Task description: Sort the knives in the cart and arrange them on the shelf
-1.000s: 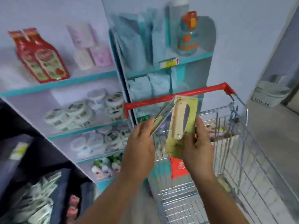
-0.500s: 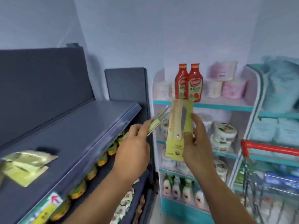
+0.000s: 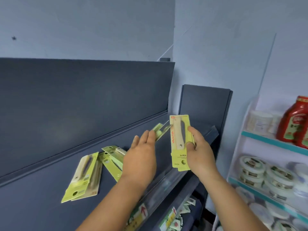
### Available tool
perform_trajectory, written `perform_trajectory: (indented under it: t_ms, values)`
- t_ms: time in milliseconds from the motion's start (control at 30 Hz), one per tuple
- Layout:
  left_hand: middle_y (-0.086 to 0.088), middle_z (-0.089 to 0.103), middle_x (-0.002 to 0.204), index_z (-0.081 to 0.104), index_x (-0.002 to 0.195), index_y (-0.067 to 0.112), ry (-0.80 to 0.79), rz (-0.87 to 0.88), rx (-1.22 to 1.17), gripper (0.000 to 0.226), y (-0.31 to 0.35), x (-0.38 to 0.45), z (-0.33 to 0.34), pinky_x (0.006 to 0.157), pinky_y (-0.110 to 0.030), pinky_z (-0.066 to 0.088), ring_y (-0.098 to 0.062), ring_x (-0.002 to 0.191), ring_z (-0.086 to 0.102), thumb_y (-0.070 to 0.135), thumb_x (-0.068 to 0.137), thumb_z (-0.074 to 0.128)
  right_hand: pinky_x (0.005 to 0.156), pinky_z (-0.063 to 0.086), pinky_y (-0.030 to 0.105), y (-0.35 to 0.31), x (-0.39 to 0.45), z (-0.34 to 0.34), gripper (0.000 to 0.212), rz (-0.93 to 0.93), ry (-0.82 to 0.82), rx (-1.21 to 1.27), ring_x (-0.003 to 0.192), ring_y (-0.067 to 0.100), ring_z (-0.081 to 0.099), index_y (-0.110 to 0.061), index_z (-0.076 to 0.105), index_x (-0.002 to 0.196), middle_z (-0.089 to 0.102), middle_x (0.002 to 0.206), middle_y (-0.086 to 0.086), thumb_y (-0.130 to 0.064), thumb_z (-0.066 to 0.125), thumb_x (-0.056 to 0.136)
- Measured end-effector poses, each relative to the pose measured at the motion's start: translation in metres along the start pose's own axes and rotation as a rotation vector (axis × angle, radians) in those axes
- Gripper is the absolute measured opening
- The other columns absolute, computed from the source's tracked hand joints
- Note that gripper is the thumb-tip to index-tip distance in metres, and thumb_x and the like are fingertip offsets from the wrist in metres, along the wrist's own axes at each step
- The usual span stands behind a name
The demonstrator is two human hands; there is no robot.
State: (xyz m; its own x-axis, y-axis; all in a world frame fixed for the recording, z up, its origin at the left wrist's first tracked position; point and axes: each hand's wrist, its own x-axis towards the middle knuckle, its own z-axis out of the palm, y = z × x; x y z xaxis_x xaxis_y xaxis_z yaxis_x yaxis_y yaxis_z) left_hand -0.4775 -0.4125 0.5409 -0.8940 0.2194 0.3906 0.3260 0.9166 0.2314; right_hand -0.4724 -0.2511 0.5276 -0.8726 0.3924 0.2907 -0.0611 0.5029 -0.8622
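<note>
Right hand: your right hand point(image 3: 200, 153) grips a carded knife point(image 3: 180, 142) upright above the front edge of the dark shelf point(image 3: 50, 189); thumb on the card's face, fingers behind it.
Held card: yellow-green, printed upside down, pale-handled knife on its face.
Left hand: your left hand point(image 3: 140, 159) holds a second carded knife point(image 3: 160, 131), seen edge-on; fingers look nearly straight, the exact grip is hidden.
Hands: apart, side by side above the shelf.
Shelf stock: one pile of knife cards point(image 3: 83, 177) lies flat at left; another pile point(image 3: 113, 159) lies near your left wrist, partly hidden.
Right of shelf: ketchup bottles point(image 3: 295, 120) and round tubs point(image 3: 266, 172) on a white rack.
</note>
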Motion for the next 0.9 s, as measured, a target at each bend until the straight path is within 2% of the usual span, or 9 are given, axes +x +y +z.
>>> perform_trajectory:
  t_ms: [133,200,367,533,700,800,900]
  values:
    - [0.002,0.02,0.155,0.005,0.15,0.013,-0.093,-0.13,0.149,0.08,-0.013,0.01,0.003,0.105,-0.033,0.039,-0.029,0.145,0.018,0.007,0.089,0.057,0.073,0.044,0.027,-0.006,0.028,0.031,0.047,-0.057,-0.136,-0.132,0.105,0.021,0.054,-0.035,0.036,0.142,0.048,0.134,0.002,-0.013,0.033,0.101]
    - [-0.001,0.017,0.156,0.002,0.151,0.01,-0.146,-0.19,0.21,0.085,-0.016,0.016,0.01,0.103,-0.034,0.04,-0.032,0.145,0.016,0.011,0.089,0.06,0.078,0.044,0.027,-0.006,0.042,0.044,0.048,-0.072,-0.205,-0.154,0.112,0.022,0.051,-0.033,0.035,0.143,0.045,0.137,0.002,-0.012,0.035,0.101]
    - [-0.013,0.01,0.157,-0.004,0.149,0.001,-0.299,-0.293,0.326,0.085,-0.011,0.037,0.031,0.106,-0.04,0.038,-0.041,0.144,0.013,0.007,0.09,0.056,0.087,0.046,0.031,0.007,0.079,0.068,0.051,-0.161,-0.332,-0.285,0.105,0.025,0.054,-0.029,0.043,0.14,0.039,0.134,0.004,-0.004,0.038,0.096]
    - [-0.021,0.01,0.155,-0.004,0.148,-0.004,-0.424,-0.354,0.408,0.08,0.004,0.061,0.055,0.109,-0.044,0.031,-0.045,0.141,0.015,0.01,0.092,0.052,0.098,0.043,0.035,0.031,0.112,0.078,0.044,-0.235,-0.484,-0.457,0.117,0.025,0.051,-0.02,0.049,0.136,0.031,0.145,0.001,-0.005,0.037,0.096]
    - [-0.021,0.003,0.156,-0.006,0.148,-0.003,-0.447,-0.422,0.393,0.07,0.009,0.076,0.07,0.112,-0.047,0.023,-0.046,0.141,0.006,0.028,0.099,0.034,0.107,0.035,0.032,0.04,0.131,0.082,0.06,-0.361,-0.618,-0.583,0.134,0.021,0.033,-0.024,0.04,0.143,0.029,0.153,-0.007,0.005,0.039,0.091]
    - [-0.019,-0.005,0.157,-0.009,0.149,-0.001,-0.449,-0.447,0.382,0.071,0.01,0.082,0.075,0.114,-0.047,0.019,-0.042,0.143,-0.002,0.022,0.097,0.034,0.11,0.033,0.032,0.042,0.134,0.08,0.067,-0.344,-0.679,-0.565,0.138,0.018,0.031,-0.025,0.031,0.148,0.023,0.156,-0.008,0.007,0.038,0.09]
    - [-0.019,-0.006,0.157,-0.009,0.149,-0.001,-0.442,-0.481,0.379,0.07,0.009,0.085,0.078,0.115,-0.047,0.017,-0.039,0.144,-0.005,0.02,0.097,0.034,0.109,0.033,0.031,0.044,0.135,0.078,0.063,-0.349,-0.696,-0.548,0.138,0.017,0.032,-0.025,0.026,0.149,0.021,0.156,-0.01,0.002,0.039,0.094]
